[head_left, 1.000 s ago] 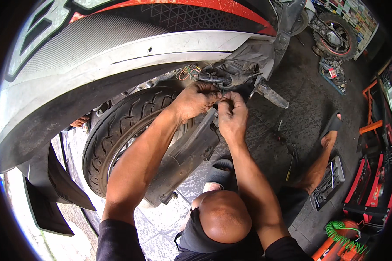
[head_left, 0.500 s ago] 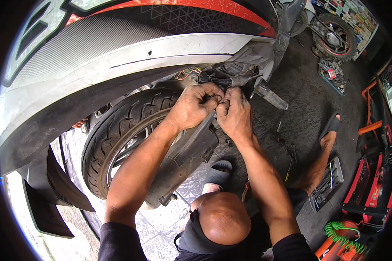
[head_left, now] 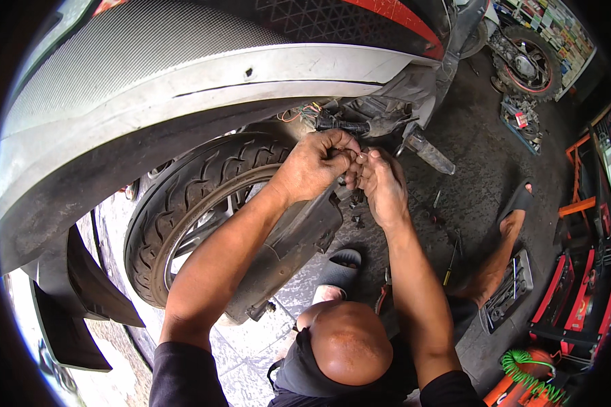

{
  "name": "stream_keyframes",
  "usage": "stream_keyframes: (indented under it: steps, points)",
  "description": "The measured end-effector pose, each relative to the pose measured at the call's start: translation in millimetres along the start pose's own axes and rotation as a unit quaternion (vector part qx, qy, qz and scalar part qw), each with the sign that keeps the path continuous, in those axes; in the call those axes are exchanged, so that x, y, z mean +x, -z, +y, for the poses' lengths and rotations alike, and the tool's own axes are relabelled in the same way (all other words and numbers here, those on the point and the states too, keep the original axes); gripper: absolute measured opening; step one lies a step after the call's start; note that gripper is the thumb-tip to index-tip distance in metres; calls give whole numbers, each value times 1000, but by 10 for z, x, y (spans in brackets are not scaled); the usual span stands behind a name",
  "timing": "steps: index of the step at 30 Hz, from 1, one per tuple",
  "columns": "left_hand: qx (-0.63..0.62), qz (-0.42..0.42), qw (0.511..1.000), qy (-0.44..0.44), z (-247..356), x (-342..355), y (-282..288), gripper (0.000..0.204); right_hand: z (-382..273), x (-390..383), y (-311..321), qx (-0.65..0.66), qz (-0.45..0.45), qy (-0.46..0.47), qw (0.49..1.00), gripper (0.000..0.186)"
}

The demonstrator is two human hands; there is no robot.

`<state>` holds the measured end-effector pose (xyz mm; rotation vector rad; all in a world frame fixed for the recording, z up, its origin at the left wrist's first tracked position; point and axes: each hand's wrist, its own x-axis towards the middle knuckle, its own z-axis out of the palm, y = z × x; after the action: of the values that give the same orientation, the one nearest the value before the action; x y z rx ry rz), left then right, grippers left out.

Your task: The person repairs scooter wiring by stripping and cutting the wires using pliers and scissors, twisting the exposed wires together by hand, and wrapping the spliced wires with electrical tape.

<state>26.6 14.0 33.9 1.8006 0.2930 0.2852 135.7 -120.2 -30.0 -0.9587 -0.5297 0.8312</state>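
small part [head_left: 355, 157] — pinched between both hands' grip

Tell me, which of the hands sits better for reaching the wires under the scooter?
Probably the left hand: its knuckles lie right under the coloured wires and black connector; the right hand sits lower.

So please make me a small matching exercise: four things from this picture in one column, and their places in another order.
Things:
1. rear tyre
2. coiled green hose
3. socket tray
4. spare wheel

Places:
a. top right, far off
b. floor beside the right foot
c. bottom right corner
d. under the scooter's grey body panel

Pairs: 1-d, 2-c, 3-b, 4-a
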Motion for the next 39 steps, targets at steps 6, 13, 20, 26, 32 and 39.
stream_keyframes:
  steps: [6,13,20,26,32,39]
  points:
    - [-24,-13,1000,-8,-39,8,19,13,15,44,58,22,-33,0,999,23]
    - [-81,-11,997,-2,-80,28,22,13,33,31,-11,384,-59,-195,901,17]
    - [-17,21,999,-18,-138,34,19,14,276,-180,-205,-237,172,257,921,22]
    - [-59,11,998,-23,-158,43,25,16,251,-117,-214,-291,195,269,897,17]
    - [-72,11,997,-9,-137,23,7,14,115,-122,-264,-161,161,149,962,10]
    - [-12,5,1000,-8,-95,32,33,14,-120,24,-47,385,-68,-247,887,19]
